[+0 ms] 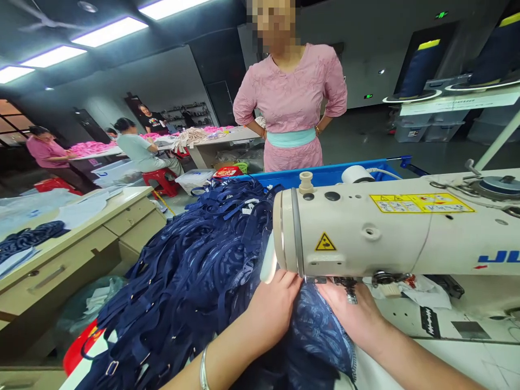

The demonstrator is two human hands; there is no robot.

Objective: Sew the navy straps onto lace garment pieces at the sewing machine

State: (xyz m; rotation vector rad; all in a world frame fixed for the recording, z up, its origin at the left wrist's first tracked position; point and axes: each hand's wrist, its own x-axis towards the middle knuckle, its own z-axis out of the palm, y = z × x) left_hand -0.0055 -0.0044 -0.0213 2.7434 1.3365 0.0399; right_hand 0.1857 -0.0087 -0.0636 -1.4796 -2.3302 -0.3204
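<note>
Navy lace fabric piece lies flat on the white desk under the head of the cream sewing machine, dark blue with a paler floral pattern, scalloped edge toward the near side. Left hand rests on the fabric's left part, fingers flat and pressed down beside the machine's end face, grip not closed around anything; silver bangle on the wrist. Right hand lies palm down on the fabric right at the presser foot, fingers spread flat, holding the cloth by pressure only. Needle area is mostly hidden by the machine head. Left of the hands a big heap of navy straps and lace garments crowds up against the fabric, touching it, so little free room that side. Right of the right hand the desk surface is open, with a black-and-white label lying there. Behind the machine a blue bin, and a person in pink stands beyond it, well apart.
</note>
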